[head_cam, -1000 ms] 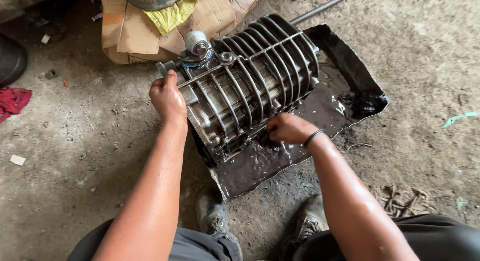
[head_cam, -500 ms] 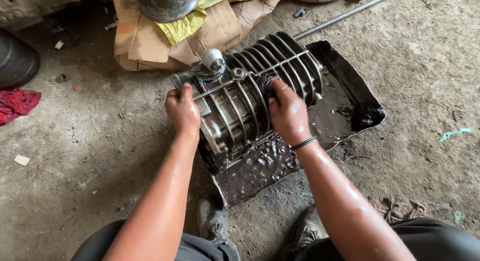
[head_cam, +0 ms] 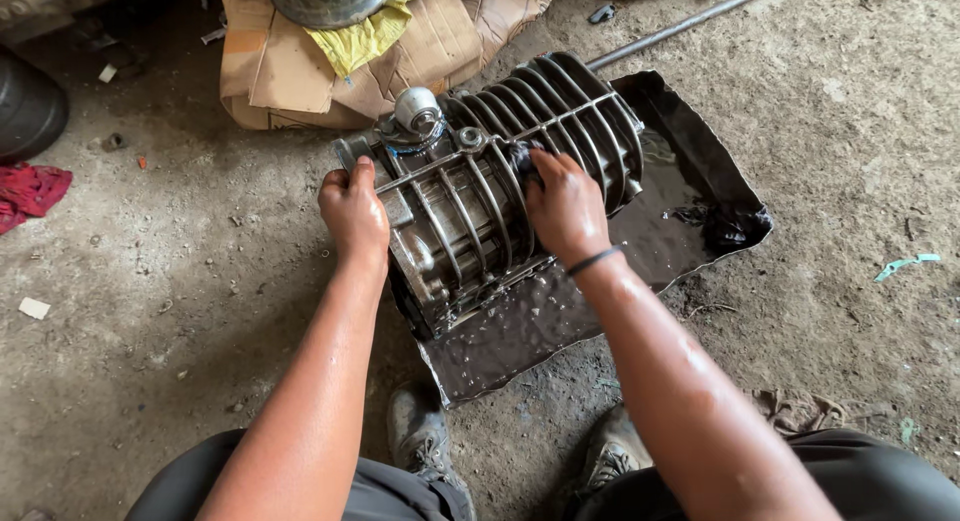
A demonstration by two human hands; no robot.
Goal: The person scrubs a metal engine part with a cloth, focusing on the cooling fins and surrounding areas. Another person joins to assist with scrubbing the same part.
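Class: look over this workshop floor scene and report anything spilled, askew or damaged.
The finned metal casing sits tilted in a shallow tray of dark liquid. The tray's rim is bent and uneven. Wet splashes glisten near its front corner. The left hand steadies the casing; the right hand presses on its fins.

I count one finned engine casing [head_cam: 500, 196] in one shallow metal tray [head_cam: 700, 151], two hands on it, two shoes below it, one red rag [head_cam: 30, 193] left, perhaps one pipe [head_cam: 680, 26] beyond.
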